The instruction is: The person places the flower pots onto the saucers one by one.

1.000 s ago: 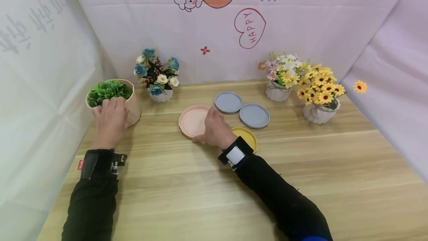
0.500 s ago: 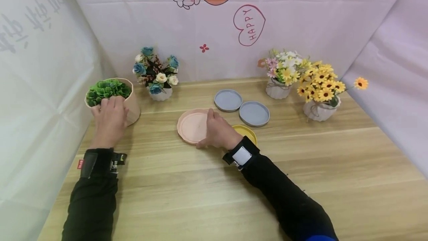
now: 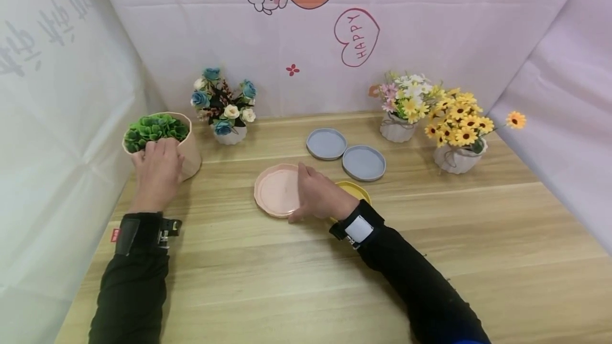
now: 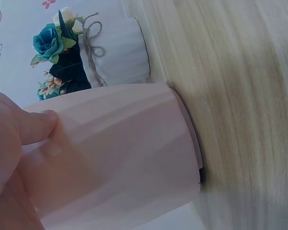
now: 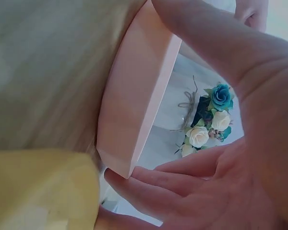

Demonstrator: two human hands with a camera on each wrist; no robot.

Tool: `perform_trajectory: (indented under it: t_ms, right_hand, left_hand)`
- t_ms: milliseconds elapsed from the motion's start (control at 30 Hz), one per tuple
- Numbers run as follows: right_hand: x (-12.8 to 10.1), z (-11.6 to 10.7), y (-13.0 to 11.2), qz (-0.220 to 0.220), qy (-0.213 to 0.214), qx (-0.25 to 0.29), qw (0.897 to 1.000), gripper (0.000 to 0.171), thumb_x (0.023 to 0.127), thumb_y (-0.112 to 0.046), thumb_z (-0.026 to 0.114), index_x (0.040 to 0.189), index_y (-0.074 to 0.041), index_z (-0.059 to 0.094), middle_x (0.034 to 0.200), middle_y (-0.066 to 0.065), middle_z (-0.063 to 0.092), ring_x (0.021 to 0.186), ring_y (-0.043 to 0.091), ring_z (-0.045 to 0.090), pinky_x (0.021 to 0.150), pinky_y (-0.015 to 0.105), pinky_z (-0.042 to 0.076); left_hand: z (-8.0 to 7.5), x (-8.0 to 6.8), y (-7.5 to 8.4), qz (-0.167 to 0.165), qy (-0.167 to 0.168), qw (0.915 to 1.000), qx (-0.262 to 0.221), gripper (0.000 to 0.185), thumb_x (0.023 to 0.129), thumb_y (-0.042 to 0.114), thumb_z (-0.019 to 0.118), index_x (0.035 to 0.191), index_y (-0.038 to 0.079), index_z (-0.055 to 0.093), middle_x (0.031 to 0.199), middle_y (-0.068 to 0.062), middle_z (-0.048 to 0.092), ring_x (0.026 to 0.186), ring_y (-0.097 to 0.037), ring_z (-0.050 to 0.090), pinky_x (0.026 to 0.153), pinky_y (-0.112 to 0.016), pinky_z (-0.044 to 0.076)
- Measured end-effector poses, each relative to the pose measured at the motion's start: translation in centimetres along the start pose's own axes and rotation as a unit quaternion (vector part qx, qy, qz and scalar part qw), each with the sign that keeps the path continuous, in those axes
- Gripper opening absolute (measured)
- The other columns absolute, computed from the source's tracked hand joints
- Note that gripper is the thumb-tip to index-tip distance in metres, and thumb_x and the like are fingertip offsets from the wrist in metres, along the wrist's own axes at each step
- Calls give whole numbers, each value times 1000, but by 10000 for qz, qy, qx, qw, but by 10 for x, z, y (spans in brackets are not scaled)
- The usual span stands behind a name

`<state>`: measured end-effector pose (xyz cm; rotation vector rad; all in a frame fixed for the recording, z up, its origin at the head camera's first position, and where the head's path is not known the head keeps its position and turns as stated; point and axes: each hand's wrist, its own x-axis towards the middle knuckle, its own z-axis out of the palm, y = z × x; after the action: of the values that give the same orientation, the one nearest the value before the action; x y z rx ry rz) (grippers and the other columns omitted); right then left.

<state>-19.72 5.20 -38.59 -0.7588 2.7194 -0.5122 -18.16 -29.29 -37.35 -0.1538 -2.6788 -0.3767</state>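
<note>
At the left of the head view my left hand point(image 3: 159, 177) grips the near rim of a pale pink flower pot point(image 3: 192, 147) filled with a green leafy plant point(image 3: 156, 128). In the left wrist view its thumb point(image 4: 37, 127) lies along the pot's outer wall, and the pot's base is on the table. My right hand point(image 3: 321, 194) holds a pink plant saucer point(image 3: 274, 191) by its right side. The right wrist view shows thumb and fingers spread across the wall of this saucer point(image 5: 134, 91). Behind that wrist a yellow saucer point(image 3: 355, 189) is partly covered.
Two blue-grey saucers point(image 3: 326, 144) lie side by side beyond my right hand. A pot of blue and cream flowers point(image 3: 231, 135) stands at the back left. White pots with mixed flowers point(image 3: 398, 127) and yellow flowers point(image 3: 456, 159) stand at the right. White cloth hangs around the wooden table point(image 3: 268, 280).
My right hand has drawn the pink saucer toward me, away from the blue-grey saucers. My left hand has kept its hold on the flower pot.
</note>
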Motion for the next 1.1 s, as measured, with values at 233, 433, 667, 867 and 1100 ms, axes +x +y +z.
perform_trajectory:
  t_ms: [233,433,667,867,1100]
  right_hand:
    - [-5,2,6,-294,-13,142,9995,133,70,-41,100,161,13,17,156,32,45,130,35,61,112,45,54]
    - [-10,3,11,-558,48,180,9983,125,68,-41,101,156,10,28,143,27,55,123,32,63,107,43,57]
    - [-22,3,18,-827,36,160,9964,135,68,-41,101,162,11,18,156,34,45,133,36,61,111,45,54]
    - [-31,0,27,-1134,77,163,9934,131,70,-41,100,161,11,21,160,33,43,142,39,54,117,48,49]
    - [-38,-1,35,-1072,-114,305,9937,130,72,-43,98,164,8,21,166,30,35,152,40,44,123,50,42]
  left_hand:
    - [1,0,-1,21,7,10000,-30,13,107,1,54,111,-10,49,115,-32,54,108,-51,43,97,-70,27]
    - [1,1,-2,49,-37,10000,9,15,107,2,55,113,-11,49,116,-32,54,109,-51,43,97,-70,28]
    - [-1,-1,-1,76,-13,10000,16,14,106,0,56,110,-11,49,111,-32,53,107,-51,43,97,-70,28]
    - [-1,-2,0,128,36,9999,-7,14,106,0,56,107,-11,47,105,-29,50,102,-50,42,95,-69,27]
    - [-3,-3,3,117,-98,9999,-42,14,106,1,55,108,-11,47,105,-29,51,102,-50,42,95,-70,27]
